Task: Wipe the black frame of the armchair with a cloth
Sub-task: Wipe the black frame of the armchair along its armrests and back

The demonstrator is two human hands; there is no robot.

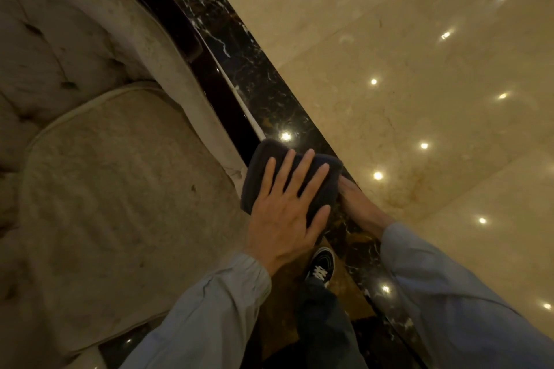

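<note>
A: Start nearest. What sits at six o'clock?

B: Dark trousers and a black shoe with white markings [320, 265], standing on dark floor. Two pale blue sleeves run up from the bottom edge, one at seven o'clock, one at four.

A: And the hands?

B: The left hand [287, 213] lies flat, fingers spread, pressing down on a folded dark cloth [263, 165] just right of centre. It is released, not clenched. The right hand [356, 204] is at the cloth's three o'clock side, touching its edge; its fingers are tucked under or behind, so I cannot tell its grip.

A: Where is the cloth on the chair?

B: On the front end of the black frame [221, 96], which runs from there up toward eleven o'clock along the beige arm padding.

A: Beyond that?

B: The seat cushion [120, 189] at nine o'clock, a black marble floor strip [254, 69] beside the frame, and a glossy cream floor [419, 69] at two o'clock.
</note>
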